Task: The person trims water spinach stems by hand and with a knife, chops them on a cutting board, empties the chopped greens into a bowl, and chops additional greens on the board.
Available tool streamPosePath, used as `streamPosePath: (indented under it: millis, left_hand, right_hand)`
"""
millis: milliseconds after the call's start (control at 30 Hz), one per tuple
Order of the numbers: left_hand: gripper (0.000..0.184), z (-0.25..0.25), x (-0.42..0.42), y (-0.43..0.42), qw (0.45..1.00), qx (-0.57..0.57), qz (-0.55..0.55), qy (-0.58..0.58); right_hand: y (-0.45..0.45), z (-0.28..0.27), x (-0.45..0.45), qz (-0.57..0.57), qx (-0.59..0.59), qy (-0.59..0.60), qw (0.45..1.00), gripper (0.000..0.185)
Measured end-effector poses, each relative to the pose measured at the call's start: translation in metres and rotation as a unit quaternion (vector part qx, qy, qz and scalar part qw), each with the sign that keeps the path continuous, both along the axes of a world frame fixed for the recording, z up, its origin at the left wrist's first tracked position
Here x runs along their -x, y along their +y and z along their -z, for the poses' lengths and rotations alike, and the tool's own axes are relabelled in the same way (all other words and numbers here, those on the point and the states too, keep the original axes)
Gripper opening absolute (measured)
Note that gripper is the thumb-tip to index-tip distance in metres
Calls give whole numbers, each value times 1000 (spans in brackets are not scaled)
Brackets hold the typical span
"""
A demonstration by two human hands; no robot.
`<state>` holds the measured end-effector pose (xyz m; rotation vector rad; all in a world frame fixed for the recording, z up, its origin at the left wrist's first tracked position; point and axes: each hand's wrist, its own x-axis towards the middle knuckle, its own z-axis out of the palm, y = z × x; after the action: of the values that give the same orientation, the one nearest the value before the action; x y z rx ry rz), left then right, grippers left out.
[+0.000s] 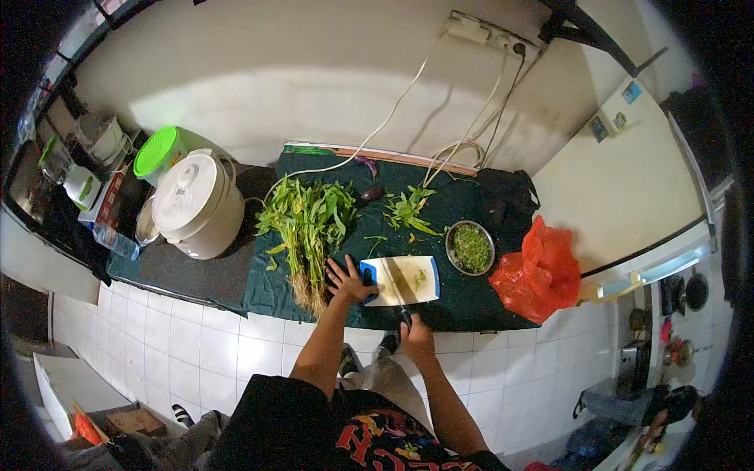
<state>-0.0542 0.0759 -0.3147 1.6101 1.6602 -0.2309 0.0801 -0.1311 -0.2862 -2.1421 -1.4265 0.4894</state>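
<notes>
My right hand [418,339] grips the dark handle of a knife [406,315], whose blade lies over a white cutting board [422,271] with blue edges. A few green scraps [420,278] sit on the board. My left hand [349,282] is spread, its thumb at the board's left edge and its fingers beside a big bundle of leafy greens [314,216] with roots attached. Behind the board lie loose leaves [408,210]. To its right stands a metal bowl [448,255] of chopped greens [471,250].
A red plastic bag [542,271] fills the table's right end, beside a refrigerator [652,173]. Leftward are a white rice cooker [196,208], a green-lidded container [157,153] and a bottle [115,241]. White cords [400,98] cross the back. Another person [628,408] is at lower right.
</notes>
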Motion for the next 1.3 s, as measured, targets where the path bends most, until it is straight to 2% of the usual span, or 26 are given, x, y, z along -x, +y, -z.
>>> streamPosePath:
  millis: [33, 67, 100, 167, 200, 233, 333, 367, 433, 467, 567, 633, 700, 767, 833, 900, 1033, 1100, 1200, 1233, 1300]
  left_hand:
    - [145, -4, 1, -2, 1000, -8, 1, -10]
    - [130, -8, 2, -7, 999, -38, -6, -20]
    - [130, -7, 2, -7, 999, -39, -6, -20]
    - [104, -4, 7, -3, 993, -113, 21, -38]
    - [58, 5, 4, -6, 957, -282, -19, -61]
    - [58, -1, 3, 0, 957, -282, -18, -59]
    - [19, -25, -8, 24, 921, -334, 24, -200]
    - [19, -25, -14, 31, 922, -331, 24, -201]
    - [18, -18, -25, 46, 956, -254, 57, -134]
    - [18, -11, -27, 51, 955, -267, 82, -105]
    - [20, -14, -36, 64, 973, -206, 55, -89]
    - [22, -14, -41, 67, 966, -227, 90, -89]
    - [21, -10, -42, 69, 963, -215, 135, -86]
    - [22, -4, -44, 72, 959, -212, 180, -46]
    - [22, -11, -44, 69, 948, -241, 200, -58]
    - [21, -13, -44, 69, 956, -217, 191, -55]
    - [20, -41, -40, 44, 934, -282, 126, -182]
    - [20, -47, -40, 26, 926, -288, 108, -221]
    - [20, -27, -39, -6, 892, -310, 202, -262]
    - [18, -33, -39, -18, 908, -273, 197, -249]
    - [18, -23, -41, -30, 893, -310, 241, -220]
  right_hand:
    - [-9, -2, 3, 1, 0, 0, 1000, 33]
    - [-20, -4, 5, 9, 12, -5, 1000, 32]
    - [-28, -10, 7, 17, 22, -10, 1000, 32]
    - [-37, -29, 13, 13, 41, 22, 999, 31]
    - [-42, -33, 15, 9, 64, 53, 996, 30]
    - [-48, -22, 15, 9, 64, 55, 996, 30]
    - [-60, -1, 11, -19, 80, 31, 996, 30]
    - [-59, -3, 10, -27, 71, 21, 997, 30]
    - [-53, -4, 7, -36, 63, 9, 997, 30]
    - [-50, -2, 4, -19, 66, 10, 998, 31]
    - [-41, 0, -3, 17, 78, 5, 997, 33]
    - [-31, -14, -9, 36, 85, 2, 996, 33]
    - [-28, -30, -10, 58, 146, 52, 986, 34]
    - [-33, -38, -9, 51, 115, 50, 991, 33]
    - [-40, -34, -10, 43, 85, 45, 994, 33]
    - [-48, -18, -11, 11, 99, 42, 994, 34]
    - [-57, 9, -10, 10, 73, 28, 997, 33]
    - [-55, -2, -9, 3, -26, -58, 998, 34]
    - [-44, -24, -13, -16, -19, -74, 997, 35]
    - [-41, -25, -15, -22, -17, -80, 996, 35]
    - [-31, -17, -19, 80, 102, 11, 992, 38]
